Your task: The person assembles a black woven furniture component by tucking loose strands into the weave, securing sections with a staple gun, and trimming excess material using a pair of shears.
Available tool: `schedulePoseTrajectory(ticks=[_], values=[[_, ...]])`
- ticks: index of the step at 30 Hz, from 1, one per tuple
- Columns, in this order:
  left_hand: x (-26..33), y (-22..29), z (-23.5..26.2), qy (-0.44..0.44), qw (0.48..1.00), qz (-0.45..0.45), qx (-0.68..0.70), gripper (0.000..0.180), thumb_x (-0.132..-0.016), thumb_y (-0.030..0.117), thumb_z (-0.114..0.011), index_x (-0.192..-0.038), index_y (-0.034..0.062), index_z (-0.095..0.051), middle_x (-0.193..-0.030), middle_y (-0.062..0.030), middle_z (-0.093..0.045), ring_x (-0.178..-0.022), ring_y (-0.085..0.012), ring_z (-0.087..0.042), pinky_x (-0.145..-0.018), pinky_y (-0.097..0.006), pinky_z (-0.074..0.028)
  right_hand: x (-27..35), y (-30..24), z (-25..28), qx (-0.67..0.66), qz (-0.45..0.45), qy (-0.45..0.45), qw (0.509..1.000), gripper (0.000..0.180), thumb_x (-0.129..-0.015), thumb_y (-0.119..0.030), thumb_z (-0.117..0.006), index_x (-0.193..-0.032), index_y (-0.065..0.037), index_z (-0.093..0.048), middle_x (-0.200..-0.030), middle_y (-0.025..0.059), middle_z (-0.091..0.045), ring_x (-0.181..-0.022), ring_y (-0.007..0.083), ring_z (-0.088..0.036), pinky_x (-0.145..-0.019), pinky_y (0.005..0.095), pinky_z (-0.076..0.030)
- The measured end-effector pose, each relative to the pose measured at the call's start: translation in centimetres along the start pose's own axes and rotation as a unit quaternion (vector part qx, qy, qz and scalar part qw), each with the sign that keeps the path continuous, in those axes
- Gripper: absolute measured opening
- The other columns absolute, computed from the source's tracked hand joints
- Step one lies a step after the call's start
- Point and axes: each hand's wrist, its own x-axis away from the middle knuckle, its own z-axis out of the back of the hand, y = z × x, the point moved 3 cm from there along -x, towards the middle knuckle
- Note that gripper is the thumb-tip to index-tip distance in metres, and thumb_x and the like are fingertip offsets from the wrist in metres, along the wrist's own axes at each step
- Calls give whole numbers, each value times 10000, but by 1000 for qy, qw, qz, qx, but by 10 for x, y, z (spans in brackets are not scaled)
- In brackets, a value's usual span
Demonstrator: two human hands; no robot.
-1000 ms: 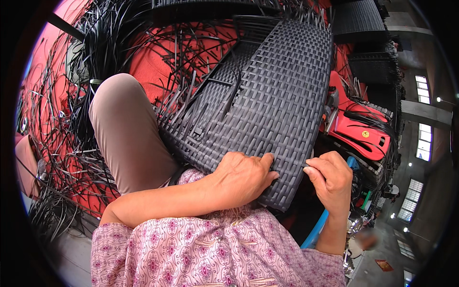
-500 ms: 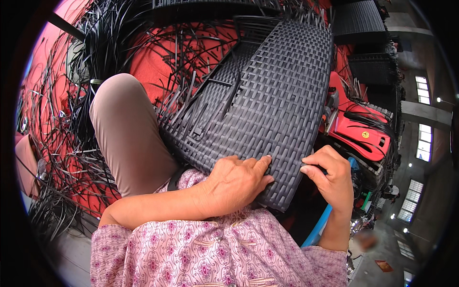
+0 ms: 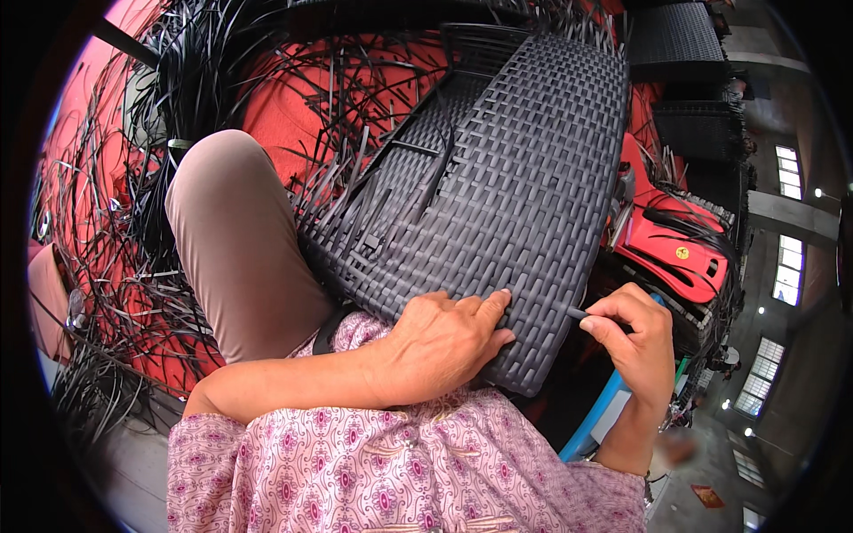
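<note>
A dark grey woven plastic-rattan panel (image 3: 520, 204) lies slanted across my lap, its near corner close to my waist. My left hand (image 3: 449, 342) rests on the near part of the weave, index finger and thumb stretched out and apart, the other fingers partly bent and pressing on the surface. Just off the panel's right edge, my right hand (image 3: 635, 333) pinches the end of a flat grey weaving strip (image 3: 576, 312) between thumb and index finger. That strip runs from the weave to my fingertips. Whatever lies beneath my left palm is hidden.
Loose dark strips (image 3: 115, 293) lie tangled over a red surface (image 3: 275, 115) at the left. A red plastic chair or stool part (image 3: 680, 258) sits right of the panel, with a blue curved edge (image 3: 593, 422) below it. More woven pieces (image 3: 675, 35) stand at the far right.
My right hand has moved a little right and down, away from the panel's edge, and a short length of strip now shows between them. The left hand stays nearly in place.
</note>
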Motion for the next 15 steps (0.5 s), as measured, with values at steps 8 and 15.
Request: schedulePoseTrajectory(ticks=[8, 15], values=[[0, -10, 2, -7, 1000, 28, 12, 450, -976, 317, -686, -1258, -28, -627, -850, -184, -717, -688, -371, -690, -624, -460, -541, 3, 1, 2, 16, 17, 15, 1000, 159, -780, -48, -833, -906, -17, -743, -797, 87, -639, -681, 209, -631, -605, 325, -458], [-4, -15, -1, -22, 998, 38, 39, 423, -973, 330, -683, -1207, -19, -636, -793, -163, -712, -671, -354, -692, -623, -438, -544, 3, -2, 5, 33, 53, 35, 997, 167, -768, -23, -830, -915, -17, -751, -802, 90, -643, -686, 218, -635, -603, 333, -467]])
